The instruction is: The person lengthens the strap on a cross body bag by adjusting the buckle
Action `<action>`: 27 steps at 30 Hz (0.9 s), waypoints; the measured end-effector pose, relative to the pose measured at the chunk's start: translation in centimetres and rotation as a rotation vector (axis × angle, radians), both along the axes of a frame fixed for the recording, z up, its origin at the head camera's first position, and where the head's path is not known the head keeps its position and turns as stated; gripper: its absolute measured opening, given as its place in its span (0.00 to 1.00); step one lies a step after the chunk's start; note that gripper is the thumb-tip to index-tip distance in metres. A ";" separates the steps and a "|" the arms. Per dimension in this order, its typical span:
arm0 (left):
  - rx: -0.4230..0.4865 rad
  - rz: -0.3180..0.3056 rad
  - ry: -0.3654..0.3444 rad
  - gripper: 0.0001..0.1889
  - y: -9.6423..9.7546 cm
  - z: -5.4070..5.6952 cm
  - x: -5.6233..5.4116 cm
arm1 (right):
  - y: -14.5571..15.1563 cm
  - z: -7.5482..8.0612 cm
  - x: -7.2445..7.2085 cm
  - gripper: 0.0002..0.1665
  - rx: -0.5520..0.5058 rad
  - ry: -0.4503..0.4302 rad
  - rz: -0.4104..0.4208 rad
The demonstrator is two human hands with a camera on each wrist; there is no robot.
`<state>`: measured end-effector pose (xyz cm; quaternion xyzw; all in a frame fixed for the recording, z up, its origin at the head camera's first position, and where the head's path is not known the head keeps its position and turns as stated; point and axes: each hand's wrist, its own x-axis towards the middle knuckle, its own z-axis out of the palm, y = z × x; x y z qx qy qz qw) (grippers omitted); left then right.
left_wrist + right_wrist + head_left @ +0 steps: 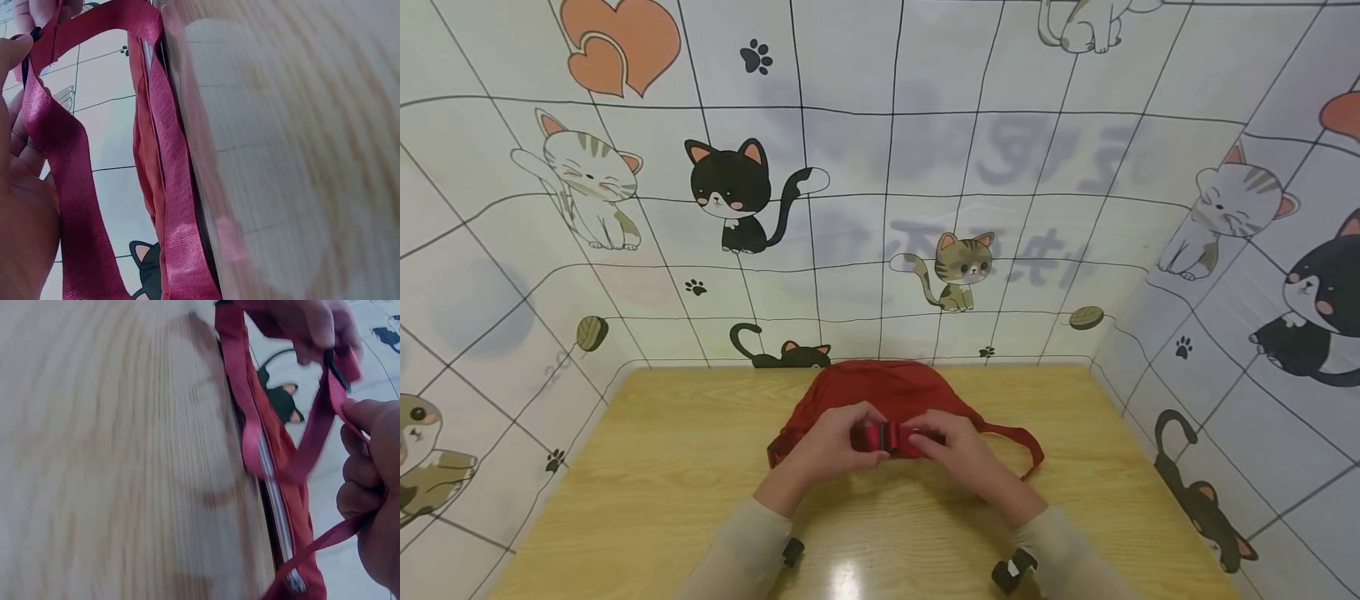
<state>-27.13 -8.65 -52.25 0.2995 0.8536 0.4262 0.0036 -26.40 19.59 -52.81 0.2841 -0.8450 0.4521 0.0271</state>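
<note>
A red waist bag lies on the table, with its webbing strap raised in front of it. My left hand pinches the strap beside a black slider buckle, thumb below and fingers above in the head view. Just to the right, my right hand grips the strap between thumb and fingers. In the left wrist view, the strap hangs in a twisted loop from the left hand. The right wrist view shows strap running through the right hand's curled fingers and the bag's zipper near the tabletop.
The light wooden table carries the bag near its back edge. A strap loop lies at the bag's right. A cat-patterned sheet stands behind and along both sides. Black bands sit at both sleeves.
</note>
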 end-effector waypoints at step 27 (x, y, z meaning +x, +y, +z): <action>-0.012 -0.060 -0.061 0.13 -1.1 0.0 0.4 | -1.4 1.4 0.8 0.32 0.134 0.210 0.076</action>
